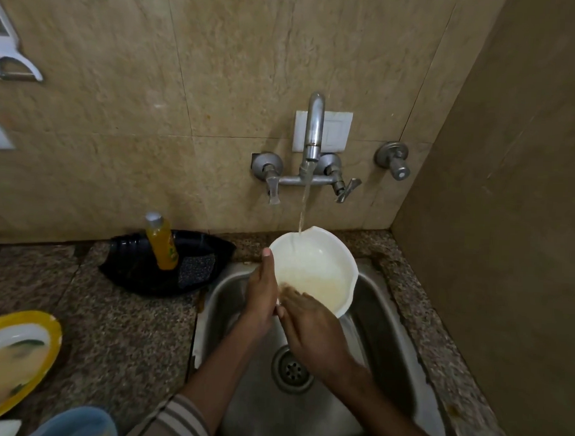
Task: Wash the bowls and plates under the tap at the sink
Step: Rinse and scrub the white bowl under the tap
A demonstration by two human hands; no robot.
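White bowl (313, 268) is held tilted above the sink (385, 324) so the tap (314, 130) stream sheets across its interior. The left hand (261, 292) grips its rim for support. The right hand (311, 331), fingers nearly straight, presses inside, likely scrubbing, gripping nothing.

The plate (55, 342) is cut off by the left edge, and a blue vessel (76, 423) by the bottom edge. Fingers of the left hand (260, 292) lie hidden behind the bowl (311, 248). Fingertips of the right hand (311, 331) blur inside it.
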